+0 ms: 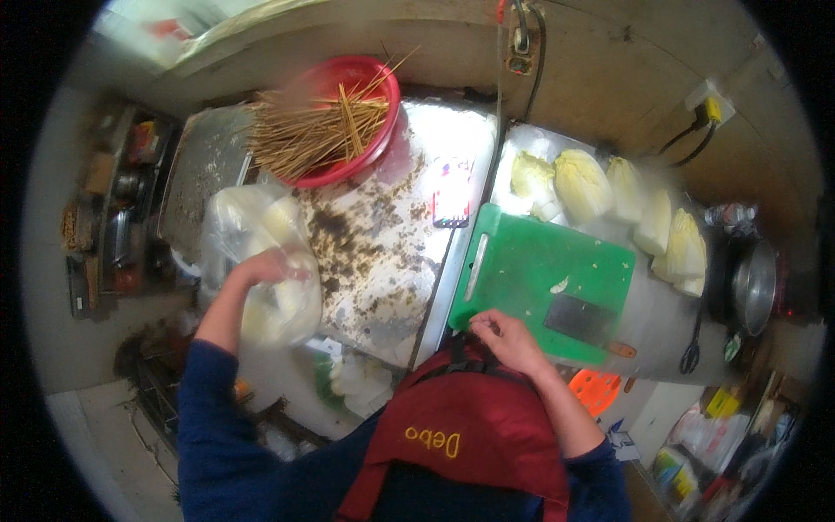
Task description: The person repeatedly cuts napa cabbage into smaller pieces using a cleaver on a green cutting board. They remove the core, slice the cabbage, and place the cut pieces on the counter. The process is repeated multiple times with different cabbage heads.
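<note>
My left hand (280, 266) grips a clear plastic bag (277, 320) with pale yellow-white contents, at the left of the stained metal table; the film blurs my fingertips. My right hand (507, 338) is at the near left corner of a green cutting board (522, 261), its fingers curled in and nothing visible in them. On the board lies a cleaver (579, 320) with a wooden handle, its blade flat. A small pale leaf scrap (559, 285) rests beyond the blade. Several cut pieces of napa cabbage (582, 187) lie in a row behind the board.
A red plastic basin (385, 140) full of wooden skewers (319, 130) stands at the back left. A phone (451, 196) lies on the stained table (391, 300). Scissors (690, 359) and a metal pan (753, 287) are at the right. An orange perforated basket (595, 391) sits below the counter.
</note>
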The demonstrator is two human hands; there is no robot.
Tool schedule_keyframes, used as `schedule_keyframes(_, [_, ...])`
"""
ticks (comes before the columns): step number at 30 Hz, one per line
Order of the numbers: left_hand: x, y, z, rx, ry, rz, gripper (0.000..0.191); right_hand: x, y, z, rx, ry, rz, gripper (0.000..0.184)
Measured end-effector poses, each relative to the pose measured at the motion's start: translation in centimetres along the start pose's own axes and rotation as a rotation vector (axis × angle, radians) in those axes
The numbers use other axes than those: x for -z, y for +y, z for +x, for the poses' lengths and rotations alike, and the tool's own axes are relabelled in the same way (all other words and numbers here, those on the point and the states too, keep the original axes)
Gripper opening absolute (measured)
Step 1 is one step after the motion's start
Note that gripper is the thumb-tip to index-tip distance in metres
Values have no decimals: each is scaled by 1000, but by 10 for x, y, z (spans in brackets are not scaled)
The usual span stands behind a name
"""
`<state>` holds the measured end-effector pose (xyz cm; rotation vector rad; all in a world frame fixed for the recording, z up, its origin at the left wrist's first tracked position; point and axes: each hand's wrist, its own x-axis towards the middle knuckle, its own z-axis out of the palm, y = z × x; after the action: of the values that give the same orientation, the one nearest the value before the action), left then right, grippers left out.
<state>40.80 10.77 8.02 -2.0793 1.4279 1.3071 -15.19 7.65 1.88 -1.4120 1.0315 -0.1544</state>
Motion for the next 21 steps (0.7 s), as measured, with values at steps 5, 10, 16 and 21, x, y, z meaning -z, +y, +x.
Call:
schedule_keyframes(5, [-1,-12,-11,-157,109,-49,87,2,5,2,0,4,6,41])
schedule_keyframes(10, [4,-23,-49,-130,128,-279,93,2,6,3,-2,-4,7,41])
schedule_keyframes(16, [0,-23,-94,-41,339,-74,89,1,0,6,9,-14,-8,40])
schedule_keyframes(21, [-43,-8,-100,44,521,-13,88,2,-5,7,14,-24,-16,40])
